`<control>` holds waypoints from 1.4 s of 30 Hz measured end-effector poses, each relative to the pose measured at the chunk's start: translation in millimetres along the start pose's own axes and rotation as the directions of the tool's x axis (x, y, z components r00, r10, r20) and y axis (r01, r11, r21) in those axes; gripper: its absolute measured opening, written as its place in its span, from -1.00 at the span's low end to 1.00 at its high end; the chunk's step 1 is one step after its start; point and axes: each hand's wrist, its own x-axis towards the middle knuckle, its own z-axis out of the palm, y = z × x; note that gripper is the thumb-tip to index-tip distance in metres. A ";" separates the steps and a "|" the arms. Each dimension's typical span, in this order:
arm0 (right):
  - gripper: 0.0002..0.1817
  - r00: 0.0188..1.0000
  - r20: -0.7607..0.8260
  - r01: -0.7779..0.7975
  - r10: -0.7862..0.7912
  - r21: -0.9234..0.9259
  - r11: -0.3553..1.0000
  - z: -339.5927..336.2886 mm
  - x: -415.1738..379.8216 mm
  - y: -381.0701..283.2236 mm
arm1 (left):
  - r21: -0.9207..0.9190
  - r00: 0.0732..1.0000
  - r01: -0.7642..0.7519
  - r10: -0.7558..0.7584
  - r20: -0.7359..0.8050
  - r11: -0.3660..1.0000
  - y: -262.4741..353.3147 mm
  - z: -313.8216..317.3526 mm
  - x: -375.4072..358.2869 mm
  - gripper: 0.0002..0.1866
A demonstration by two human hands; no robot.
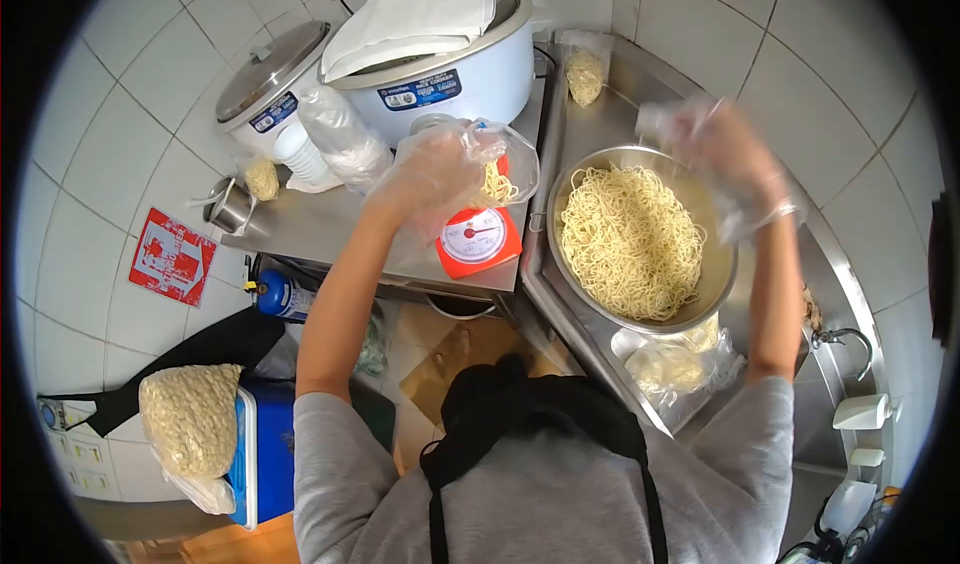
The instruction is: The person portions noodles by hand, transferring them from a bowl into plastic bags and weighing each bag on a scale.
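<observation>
My left hand [436, 172], in a clear plastic glove, is closed on the edge of a clear plastic bag [523, 169]. Some yellow noodles [497, 183] show inside that bag, over a red dial scale [478, 241]. Blurred by motion, my gloved right hand [722, 149] is above the right rim of a large metal pot [722, 264]; its fingers do not show clearly. A heap of yellow noodles [632, 239] fills much of the pot, which stands on the steel sink counter.
Two rice cookers [455, 59] stand at the back, one topped with a folded white cloth [415, 22]. White cups [305, 154] and a metal mug [231, 207] are at the left. Bagged noodles [585, 74] lie behind the pot, others [670, 366] before it. A faucet [848, 342] is at right.
</observation>
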 end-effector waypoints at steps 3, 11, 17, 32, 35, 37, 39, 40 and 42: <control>-0.69 0.957 0.268 0.241 -0.107 -0.538 0.808 48.7 28.4 111.8 | 0.332 0.922 -0.338 0.381 -0.072 0.881 4.9 -0.2 -24.6 -0.48; -0.75 0.864 0.197 0.499 -0.462 -0.445 0.743 200.9 48.8 100.8 | -0.656 1.000 0.016 -0.006 0.017 0.755 29.9 13.4 -113.5 -0.82; -0.70 0.868 0.387 0.495 -0.312 -0.728 0.473 256.6 53.6 89.5 | -0.699 0.946 0.268 -0.042 0.322 0.663 12.7 122.4 -117.6 -0.78; -0.74 0.849 0.241 0.503 -0.470 -0.642 0.578 294.8 81.5 142.6 | -0.800 0.859 0.511 -0.220 0.462 0.314 -13.4 152.8 -147.6 -0.67; -0.70 0.796 0.504 0.604 -0.334 -0.632 0.485 276.2 81.4 129.0 | -0.713 0.962 0.256 -0.100 0.254 0.652 -25.6 202.7 -127.6 -0.68; -0.71 0.698 0.501 0.716 -0.512 -0.496 0.490 265.6 91.1 125.0 | -0.541 0.995 -0.022 0.069 0.066 0.841 -17.1 211.5 -109.4 -0.69; -0.74 0.789 0.453 0.605 -0.415 -0.458 0.651 251.3 105.0 119.6 | -0.555 0.994 0.102 -0.100 0.034 0.826 12.9 189.3 -83.7 -0.73; -0.77 0.858 0.423 0.465 -0.290 -0.403 0.788 244.0 107.5 119.4 | -0.555 0.995 0.101 -0.099 0.032 0.826 16.9 194.8 -73.5 -0.73; -0.82 0.888 0.371 0.426 -0.272 -0.443 0.789 208.7 98.6 104.0 | -0.345 0.995 0.048 -0.074 -0.063 0.937 20.3 211.0 -55.2 -0.72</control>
